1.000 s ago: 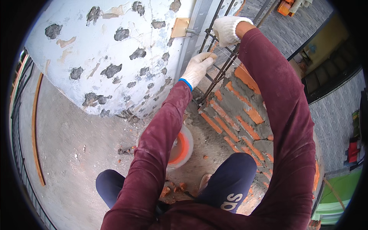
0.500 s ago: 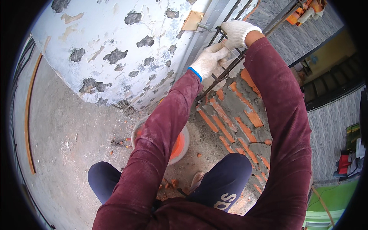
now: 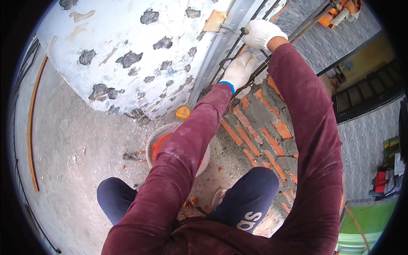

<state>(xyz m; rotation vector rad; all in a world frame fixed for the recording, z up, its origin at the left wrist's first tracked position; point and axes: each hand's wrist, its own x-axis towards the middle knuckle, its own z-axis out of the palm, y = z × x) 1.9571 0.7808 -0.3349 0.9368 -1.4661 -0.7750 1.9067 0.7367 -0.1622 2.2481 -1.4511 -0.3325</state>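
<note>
The right hand (image 3: 260,34) curls over the steel bars (image 3: 256,74), the left hand (image 3: 240,69) at them; I cannot tell either grip.

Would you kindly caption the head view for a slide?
Gloved left hand and right hand at a rebar cage beside brickwork.

Has a rebar cage (image 3: 260,69) between the wall (image 3: 123,80) on the left and brickwork (image 3: 259,127) on the right, a bucket (image 3: 149,148) before the wall, pliers (image 3: 135,156) just left of the bucket, a tape measure (image 3: 183,112) behind it and a plank (image 3: 30,136) far left.
</note>
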